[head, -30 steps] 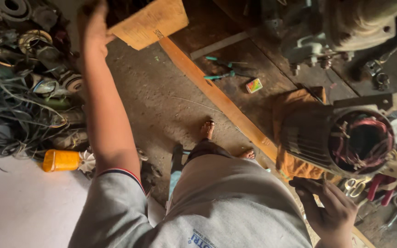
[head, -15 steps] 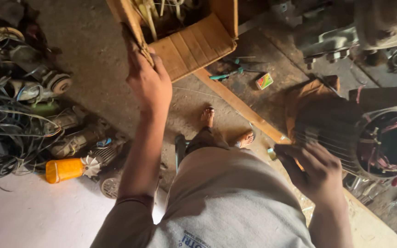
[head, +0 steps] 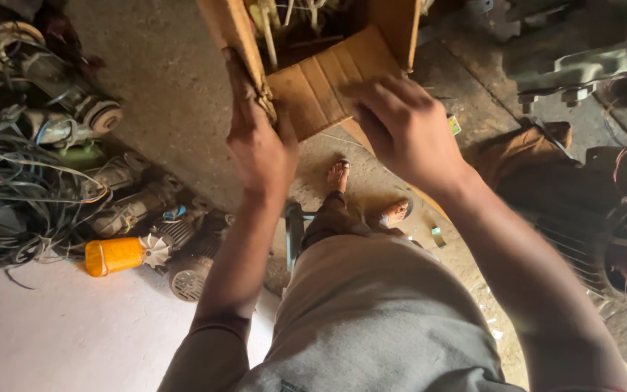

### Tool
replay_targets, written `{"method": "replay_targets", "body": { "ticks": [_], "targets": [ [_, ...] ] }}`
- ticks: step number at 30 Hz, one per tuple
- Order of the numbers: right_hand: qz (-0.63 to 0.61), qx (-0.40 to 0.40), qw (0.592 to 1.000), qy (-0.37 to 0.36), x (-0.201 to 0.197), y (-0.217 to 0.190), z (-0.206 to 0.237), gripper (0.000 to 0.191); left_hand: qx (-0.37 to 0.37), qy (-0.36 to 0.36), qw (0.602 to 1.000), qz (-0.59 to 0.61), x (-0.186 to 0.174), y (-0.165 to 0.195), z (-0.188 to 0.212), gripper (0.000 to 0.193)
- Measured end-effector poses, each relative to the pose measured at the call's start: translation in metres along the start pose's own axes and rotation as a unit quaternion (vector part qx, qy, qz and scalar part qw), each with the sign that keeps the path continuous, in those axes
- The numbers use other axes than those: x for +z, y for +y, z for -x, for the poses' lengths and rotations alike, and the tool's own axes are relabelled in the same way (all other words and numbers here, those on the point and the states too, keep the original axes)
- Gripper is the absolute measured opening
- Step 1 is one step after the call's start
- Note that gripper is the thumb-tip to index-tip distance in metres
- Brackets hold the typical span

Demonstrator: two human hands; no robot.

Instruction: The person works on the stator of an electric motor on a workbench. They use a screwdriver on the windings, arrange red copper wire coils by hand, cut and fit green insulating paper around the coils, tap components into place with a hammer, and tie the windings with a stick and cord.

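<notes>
Cardboard box [head: 328, 87], its wall pinched in the left hand [head: 259, 149] while the right hand [head: 408, 131] spreads loosely over its flap, could tear and spill onto the floor [head: 161, 109].

Dim warm light, deep shadows (right side darkest), slight motion blur

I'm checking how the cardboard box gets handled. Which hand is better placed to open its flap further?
Probably the right hand: it lies flat on the folded-out flap of the cardboard box. The left hand already grips the box's side wall, steadying it.
</notes>
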State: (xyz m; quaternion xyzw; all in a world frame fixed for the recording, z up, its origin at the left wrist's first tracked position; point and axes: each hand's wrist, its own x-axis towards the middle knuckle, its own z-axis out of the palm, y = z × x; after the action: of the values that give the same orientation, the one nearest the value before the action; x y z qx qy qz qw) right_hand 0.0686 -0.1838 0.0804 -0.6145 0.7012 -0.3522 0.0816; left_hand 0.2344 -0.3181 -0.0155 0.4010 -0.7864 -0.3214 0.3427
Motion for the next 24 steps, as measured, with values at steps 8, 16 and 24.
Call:
{"method": "replay_targets", "body": {
  "ticks": [8, 16, 24],
  "targets": [
    [0.004, -0.028, 0.998, 0.054, 0.054, 0.030, -0.058, 0.035, 0.120, 0.010, 0.987, -0.111, -0.005, 0.004, 0.007, 0.075],
    [0.184, 0.062, 0.981, -0.016, 0.088, 0.058, -0.100, 0.044, 0.122, 0.021, 0.986, -0.114, -0.003, 0.005, 0.003, 0.060],
    [0.096, 0.013, 0.995, 0.029, 0.097, 0.057, -0.062, 0.047, -0.002, 0.008, 0.989, -0.145, 0.000, -0.001, 0.009, 0.035]
  ]
}}
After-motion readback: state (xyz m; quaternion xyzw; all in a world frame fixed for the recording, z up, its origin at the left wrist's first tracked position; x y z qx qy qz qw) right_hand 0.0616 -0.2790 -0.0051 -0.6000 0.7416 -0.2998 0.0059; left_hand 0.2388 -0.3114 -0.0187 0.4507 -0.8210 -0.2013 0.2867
